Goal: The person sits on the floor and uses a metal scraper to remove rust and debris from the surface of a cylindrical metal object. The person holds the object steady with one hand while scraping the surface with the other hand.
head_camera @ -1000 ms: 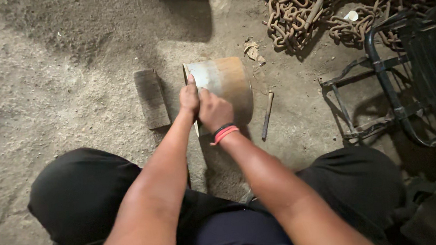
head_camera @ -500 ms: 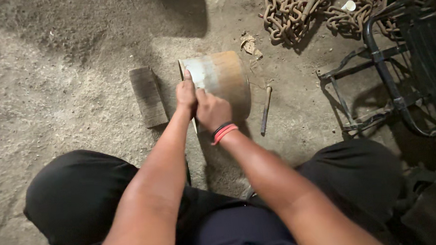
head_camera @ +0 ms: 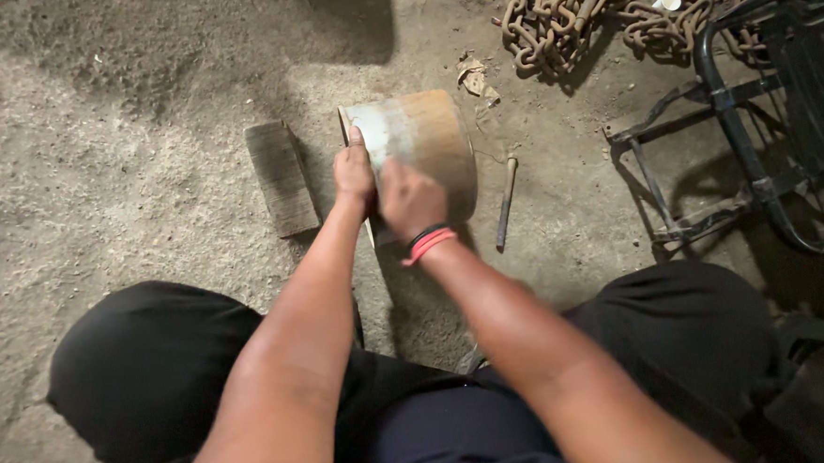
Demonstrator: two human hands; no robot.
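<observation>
Both hands, left hand (head_camera: 354, 175) and right hand (head_camera: 410, 199), have fingers clamped on the rusty metal cylinder (head_camera: 419, 147) lying on the floor. Risk: the round body rolls, slipping free.

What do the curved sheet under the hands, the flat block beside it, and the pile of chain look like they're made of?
The curved sheet looks like thin metal: dull grey with a rusty orange-brown patch, bent into a smooth arc. The flat block seems to be rough, weathered wood, brown with lengthwise grain. The chain looks like iron or steel, its links coated in brown rust. Both hands, left and right, rest on the sheet.
</observation>
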